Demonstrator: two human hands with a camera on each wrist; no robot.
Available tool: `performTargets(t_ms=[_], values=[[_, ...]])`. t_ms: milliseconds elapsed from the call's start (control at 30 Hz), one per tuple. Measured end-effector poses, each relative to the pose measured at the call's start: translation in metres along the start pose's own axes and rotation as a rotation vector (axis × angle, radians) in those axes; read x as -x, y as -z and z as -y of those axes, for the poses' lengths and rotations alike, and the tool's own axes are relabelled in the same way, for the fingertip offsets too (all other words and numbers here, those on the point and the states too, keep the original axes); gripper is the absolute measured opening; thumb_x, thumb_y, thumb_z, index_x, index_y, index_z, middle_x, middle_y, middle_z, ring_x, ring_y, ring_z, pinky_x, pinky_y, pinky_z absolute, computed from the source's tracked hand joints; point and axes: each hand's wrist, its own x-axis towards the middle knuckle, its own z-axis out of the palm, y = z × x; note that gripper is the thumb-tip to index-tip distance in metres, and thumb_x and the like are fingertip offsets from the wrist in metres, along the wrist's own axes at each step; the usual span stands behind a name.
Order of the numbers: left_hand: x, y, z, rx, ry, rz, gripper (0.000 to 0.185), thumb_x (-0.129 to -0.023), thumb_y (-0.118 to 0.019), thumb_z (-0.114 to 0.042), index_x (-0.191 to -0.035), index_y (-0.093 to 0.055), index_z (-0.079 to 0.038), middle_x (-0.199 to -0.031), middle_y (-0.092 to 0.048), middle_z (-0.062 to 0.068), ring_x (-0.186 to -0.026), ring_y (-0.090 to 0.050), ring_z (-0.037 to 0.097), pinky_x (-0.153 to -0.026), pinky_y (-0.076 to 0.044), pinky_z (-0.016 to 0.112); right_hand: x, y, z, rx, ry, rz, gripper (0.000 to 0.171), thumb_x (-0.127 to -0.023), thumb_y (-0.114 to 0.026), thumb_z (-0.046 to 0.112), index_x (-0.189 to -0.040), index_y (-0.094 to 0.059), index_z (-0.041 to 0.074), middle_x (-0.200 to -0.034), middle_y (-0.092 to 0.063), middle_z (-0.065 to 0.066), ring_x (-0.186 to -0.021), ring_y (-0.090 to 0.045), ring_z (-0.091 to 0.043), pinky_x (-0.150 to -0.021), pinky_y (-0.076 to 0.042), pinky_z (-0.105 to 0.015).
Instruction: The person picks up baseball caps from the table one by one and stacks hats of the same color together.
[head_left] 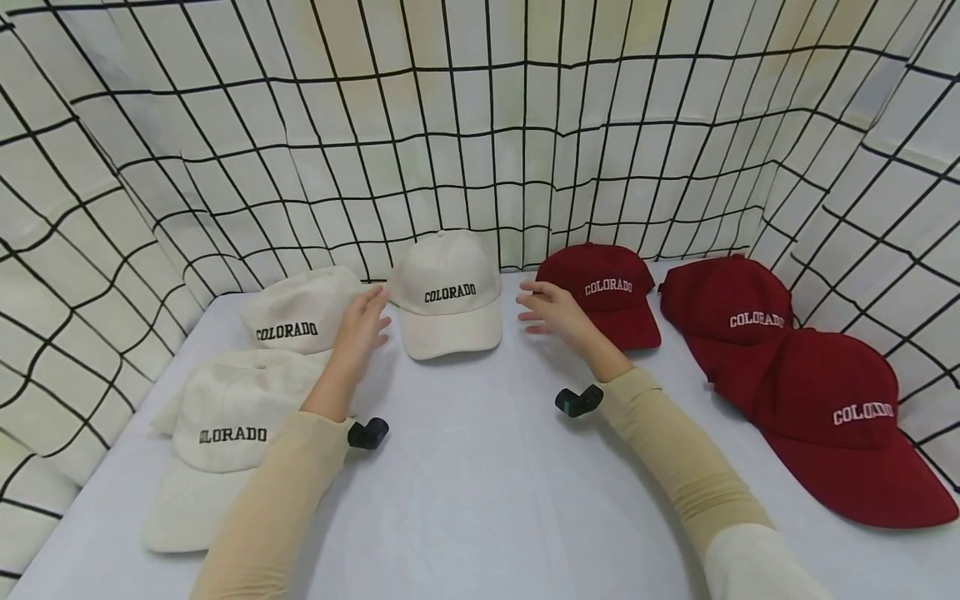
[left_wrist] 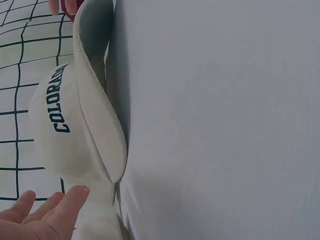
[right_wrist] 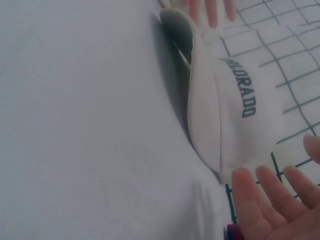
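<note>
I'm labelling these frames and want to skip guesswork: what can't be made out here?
- Middle red cap: brim hidden under the nearest red cap, head view.
- Left hand: cut off by the bottom edge, left wrist view.
- Right hand: cut off by the bottom corner, right wrist view.
- Middle white cap: its back is unseen.

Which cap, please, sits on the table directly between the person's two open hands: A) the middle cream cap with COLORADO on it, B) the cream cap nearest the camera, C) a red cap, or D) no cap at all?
A: in the head view the middle cream cap lies between the left hand and the right hand, neither gripping it, while the red cap lies beyond the right hand.
</note>
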Motion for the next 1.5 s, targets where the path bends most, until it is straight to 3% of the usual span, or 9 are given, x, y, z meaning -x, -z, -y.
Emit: performTargets(t_ms=[200, 367, 533, 733, 867, 1133, 1333, 1500], values=[[-0.002, -0.002, 0.003, 0.186, 0.098, -0.008, 0.06, -0.111, -0.036, -0.031, -0.163, -0.017, -0.007, -0.164, -0.026, 0.021, -0.144, -0.039, 0.039, -0.117, -0.034, 0.046, -0.005, -0.007, -0.003, -0.053, -0.069, -0.01, 0.048, -0.11, -0.049, 0.016, -0.154, -0.04, 0.0, -0.147, -0.052, -0.023, -0.127, -0.057, -0.039, -0.102, -0.05, -0.047], [-0.004, -0.005, 0.006, 0.278, 0.157, -0.043, 0.059, -0.111, -0.038, -0.026, -0.163, -0.017, -0.006, -0.162, -0.029, 0.021, -0.141, -0.043, 0.039, -0.115, -0.037, 0.041, -0.009, -0.014, -0.003, -0.065, -0.13, -0.006, 0.048, -0.109, -0.051, 0.016, -0.153, -0.041, 0.0, -0.147, -0.052, -0.022, -0.128, -0.058, -0.037, -0.102, -0.051, -0.044], [-0.008, -0.007, 0.009, 0.35, 0.252, -0.104, 0.061, -0.109, -0.042, -0.021, -0.162, -0.017, -0.007, -0.159, -0.033, 0.02, -0.123, -0.055, 0.032, -0.109, -0.043, 0.034, -0.014, -0.019, -0.003, -0.083, -0.209, -0.012, 0.048, -0.107, -0.056, 0.016, -0.152, -0.045, 0.002, -0.147, -0.053, -0.018, -0.126, -0.059, -0.035, -0.099, -0.053, -0.041], [-0.014, -0.007, 0.012, 0.29, 0.331, -0.142, 0.059, -0.107, -0.048, -0.018, -0.159, -0.024, -0.006, -0.15, -0.046, 0.017, -0.088, -0.065, 0.013, -0.089, -0.053, 0.022, -0.02, -0.02, -0.005, -0.104, -0.268, -0.007, 0.051, -0.104, -0.06, 0.015, -0.151, -0.046, 0.002, -0.145, -0.055, -0.017, -0.117, -0.063, -0.03, -0.097, -0.054, -0.039], [-0.015, -0.007, 0.013, 0.259, 0.381, -0.15, 0.053, -0.105, -0.051, -0.016, -0.153, -0.032, -0.002, -0.138, -0.053, 0.014, -0.077, -0.065, 0.008, -0.08, -0.055, 0.019, -0.025, -0.021, -0.007, -0.092, -0.293, -0.023, 0.05, -0.103, -0.062, 0.014, -0.15, -0.047, 0.002, -0.137, -0.059, -0.018, -0.102, -0.066, -0.023, -0.093, -0.056, -0.036], [-0.016, -0.007, 0.014, 0.154, 0.416, -0.139, 0.05, -0.103, -0.055, -0.014, -0.148, -0.039, 0.002, -0.121, -0.061, 0.009, -0.076, -0.065, 0.008, -0.081, -0.055, 0.019, -0.038, -0.029, -0.01, 0.045, -0.319, -0.026, 0.055, -0.099, -0.069, 0.014, -0.15, -0.049, 0.004, -0.125, -0.064, -0.016, -0.085, -0.063, -0.016, -0.075, -0.059, -0.026], [-0.019, -0.006, 0.017, 0.09, 0.401, -0.124, 0.035, -0.101, -0.058, -0.009, -0.133, -0.054, 0.005, -0.094, -0.065, 0.004, -0.074, -0.066, 0.008, -0.079, -0.055, 0.02, -0.041, -0.031, -0.009, 0.127, -0.359, -0.031, 0.06, -0.097, -0.073, 0.017, -0.15, -0.049, 0.006, -0.122, -0.06, -0.013, -0.084, -0.061, -0.017, -0.072, -0.058, -0.024], [-0.023, -0.005, 0.021, 0.059, 0.406, -0.119, 0.036, -0.099, -0.06, -0.005, -0.134, -0.056, 0.006, -0.093, -0.064, 0.004, -0.073, -0.065, 0.009, -0.08, -0.056, 0.02, -0.043, -0.032, -0.009, 0.147, -0.393, -0.027, 0.064, -0.096, -0.075, 0.018, -0.152, -0.047, 0.005, -0.116, -0.059, -0.012, -0.079, -0.06, -0.014, -0.068, -0.057, -0.022]])
